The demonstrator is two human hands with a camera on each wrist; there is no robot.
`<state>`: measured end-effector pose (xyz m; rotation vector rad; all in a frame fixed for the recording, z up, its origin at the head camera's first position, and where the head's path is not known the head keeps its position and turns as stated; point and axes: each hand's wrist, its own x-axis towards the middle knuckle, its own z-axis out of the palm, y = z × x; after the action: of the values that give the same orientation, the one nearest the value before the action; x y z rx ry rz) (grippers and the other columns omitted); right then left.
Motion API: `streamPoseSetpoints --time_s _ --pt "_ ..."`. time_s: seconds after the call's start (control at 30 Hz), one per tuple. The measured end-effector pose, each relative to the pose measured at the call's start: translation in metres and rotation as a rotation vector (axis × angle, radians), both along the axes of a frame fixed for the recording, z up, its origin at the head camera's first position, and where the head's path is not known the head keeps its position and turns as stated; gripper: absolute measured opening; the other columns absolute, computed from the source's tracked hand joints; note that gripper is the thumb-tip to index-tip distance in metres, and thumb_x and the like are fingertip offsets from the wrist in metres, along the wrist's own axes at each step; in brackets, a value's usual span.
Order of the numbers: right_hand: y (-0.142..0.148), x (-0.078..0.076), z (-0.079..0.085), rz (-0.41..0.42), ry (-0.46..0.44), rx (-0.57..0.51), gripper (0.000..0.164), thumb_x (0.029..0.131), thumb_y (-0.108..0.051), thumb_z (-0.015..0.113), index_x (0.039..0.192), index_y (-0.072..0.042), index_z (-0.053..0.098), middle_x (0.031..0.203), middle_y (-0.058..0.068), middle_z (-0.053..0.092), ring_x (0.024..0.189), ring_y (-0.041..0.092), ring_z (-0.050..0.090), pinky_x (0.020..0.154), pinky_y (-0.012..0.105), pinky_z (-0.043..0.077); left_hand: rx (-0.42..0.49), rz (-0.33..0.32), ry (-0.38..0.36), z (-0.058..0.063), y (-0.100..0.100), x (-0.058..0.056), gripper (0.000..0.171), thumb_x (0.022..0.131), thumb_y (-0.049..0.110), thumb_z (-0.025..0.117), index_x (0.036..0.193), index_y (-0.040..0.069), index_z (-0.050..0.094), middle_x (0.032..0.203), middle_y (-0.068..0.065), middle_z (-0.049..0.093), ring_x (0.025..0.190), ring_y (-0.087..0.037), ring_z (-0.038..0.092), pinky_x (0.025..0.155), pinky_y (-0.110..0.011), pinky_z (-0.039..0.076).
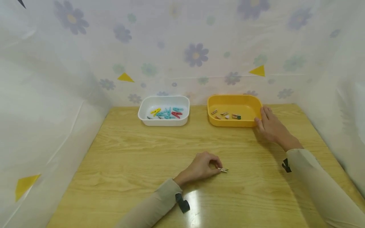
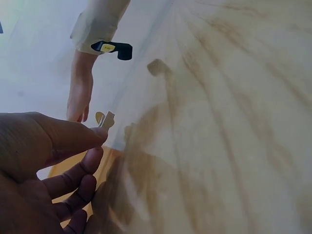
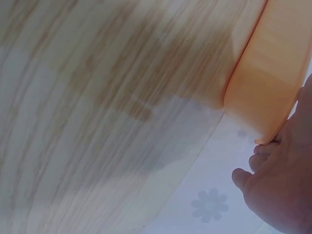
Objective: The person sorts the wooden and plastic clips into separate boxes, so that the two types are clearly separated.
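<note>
My left hand (image 1: pixel 201 166) pinches a small wooden clothespin (image 1: pixel 223 170) between thumb and forefinger, low over the table. In the left wrist view the clothespin (image 2: pixel 108 121) sticks out past the fingertips, the other fingers curled beneath. My right hand (image 1: pixel 273 128) holds the right end of the yellow tub (image 1: pixel 236 123), thumb near its front corner and fingers along its side. Several small wooden clothespins (image 1: pixel 224 113) lie inside that tub, one with a dark green part (image 1: pixel 238 117). In the right wrist view the fingers (image 3: pixel 261 158) meet the tub's rim (image 3: pixel 273 136).
A white tub (image 1: pixel 163 122) stands left of the yellow one, holding several plastic clothespins in turquoise, red (image 1: pixel 176 114) and yellow (image 1: pixel 155 111). Both tubs sit at the back of the wooden table (image 1: pixel 122 164), before a flowered curtain (image 1: pixel 171 47).
</note>
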<state>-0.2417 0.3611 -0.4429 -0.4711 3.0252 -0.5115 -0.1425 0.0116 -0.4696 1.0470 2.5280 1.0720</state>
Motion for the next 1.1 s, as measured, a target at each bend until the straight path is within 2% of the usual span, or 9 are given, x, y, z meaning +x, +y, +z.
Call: streamPoseSetpoints --time_s 0.2,0.37,0.53,0.73,0.93,1.1 --pt "0.000 0.001 -0.002 -0.006 -0.001 -0.006 0.075 0.113 -0.042 0.018 0.156 0.015 -0.004 0.164 0.035 -0.010 0.151 0.053 -0.004 0.122 0.062 0.002 0.095 0.015 -0.128 0.001 -0.002 -0.003 0.008 0.087 0.005 0.079 0.091 0.012 0.076 0.085 0.008 0.071 0.079 0.003 0.061 0.076 -0.014 0.051" --pt "0.000 0.001 -0.004 -0.008 0.004 0.000 0.075 0.113 -0.042 0.018 0.156 0.015 -0.004 0.164 0.036 -0.007 0.151 0.053 -0.004 0.122 0.062 0.003 0.144 0.045 -0.177 0.005 -0.006 -0.008 0.008 0.087 0.003 0.077 0.091 0.010 0.076 0.087 0.004 0.071 0.080 0.001 0.060 0.076 -0.017 0.053" --pt "0.000 0.001 -0.003 -0.008 0.012 0.004 0.075 0.113 -0.042 0.019 0.156 0.015 -0.003 0.164 0.036 -0.006 0.151 0.053 -0.003 0.122 0.062 0.004 0.178 0.044 -0.177 0.006 -0.007 -0.016 0.008 0.089 0.002 0.077 0.093 0.009 0.075 0.089 0.001 0.072 0.081 -0.001 0.061 0.076 -0.018 0.053" --pt "0.001 0.000 -0.002 -0.013 -0.008 0.006 0.076 0.113 -0.044 0.019 0.157 0.013 -0.005 0.165 0.033 -0.010 0.152 0.050 -0.006 0.122 0.061 0.002 0.218 0.061 -0.183 0.011 -0.008 -0.026 0.007 0.091 0.003 0.076 0.095 0.008 0.074 0.092 -0.002 0.072 0.083 -0.004 0.061 0.081 -0.026 0.056" --pt "0.001 0.000 -0.002 -0.017 -0.020 0.006 0.077 0.112 -0.045 0.018 0.157 0.013 -0.006 0.165 0.032 -0.011 0.152 0.050 -0.007 0.122 0.062 0.002 0.263 0.122 -0.159 0.019 -0.005 -0.038 0.005 0.093 0.007 0.076 0.097 0.009 0.075 0.092 0.002 0.071 0.085 -0.005 0.061 0.084 -0.034 0.057" --pt "0.000 0.001 -0.001 -0.021 -0.012 0.011 0.076 0.113 -0.045 0.018 0.157 0.012 -0.006 0.165 0.033 -0.010 0.152 0.050 -0.006 0.122 0.062 0.004 0.296 0.178 -0.117 0.028 -0.002 -0.054 0.004 0.094 0.010 0.076 0.098 0.010 0.075 0.091 0.004 0.072 0.086 -0.007 0.063 0.080 -0.031 0.055"
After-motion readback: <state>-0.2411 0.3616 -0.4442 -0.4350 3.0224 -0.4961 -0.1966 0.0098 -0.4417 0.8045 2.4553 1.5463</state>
